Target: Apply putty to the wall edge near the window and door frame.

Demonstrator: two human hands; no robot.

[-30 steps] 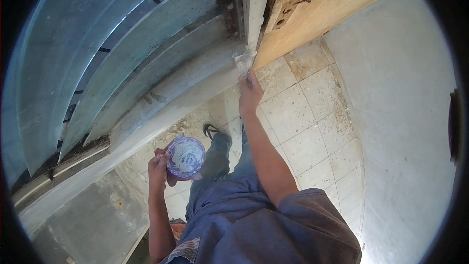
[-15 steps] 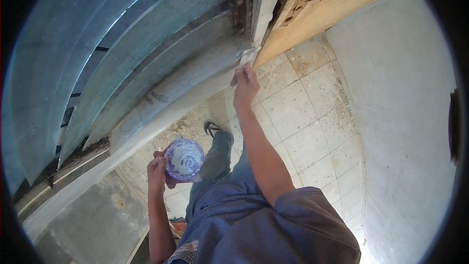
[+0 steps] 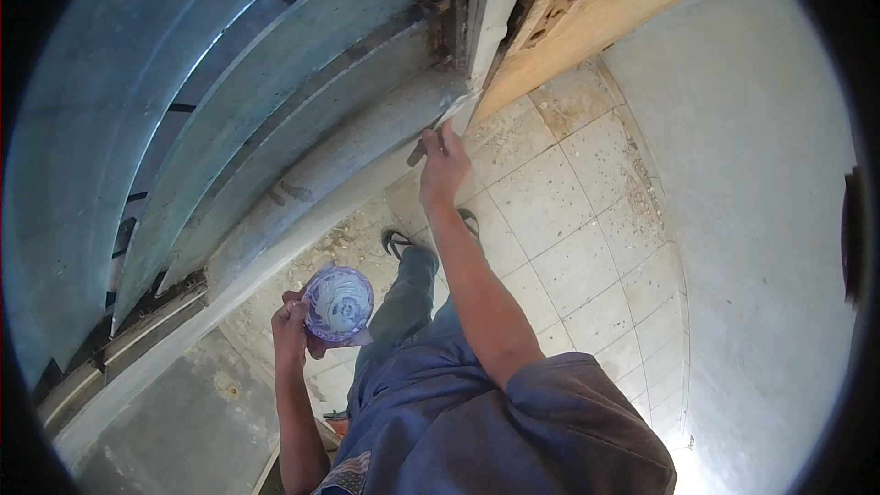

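Left hand [image 3: 291, 323]: fingers closed on a round purple-and-white patterned bowl [image 3: 363, 290].
Right hand [image 3: 445, 168]: fingers gripping a dark-handled, pale flat scraper [image 3: 453, 110] near the white upright frame [image 3: 498, 9].

The right arm [image 3: 481, 289] is outstretched, right grip [image 3: 444, 170] pinched; the left grip [image 3: 290, 328] clasps closer in.

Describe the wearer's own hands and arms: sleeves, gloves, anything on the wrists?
No gloves on the left hand or the right hand; no watch, band or cable visible. The right sleeve is short, loose and dark blue-grey, leaving the right forearm bare. A pale striped patch shows beside the left forearm; the left sleeve can't be made out clearly.
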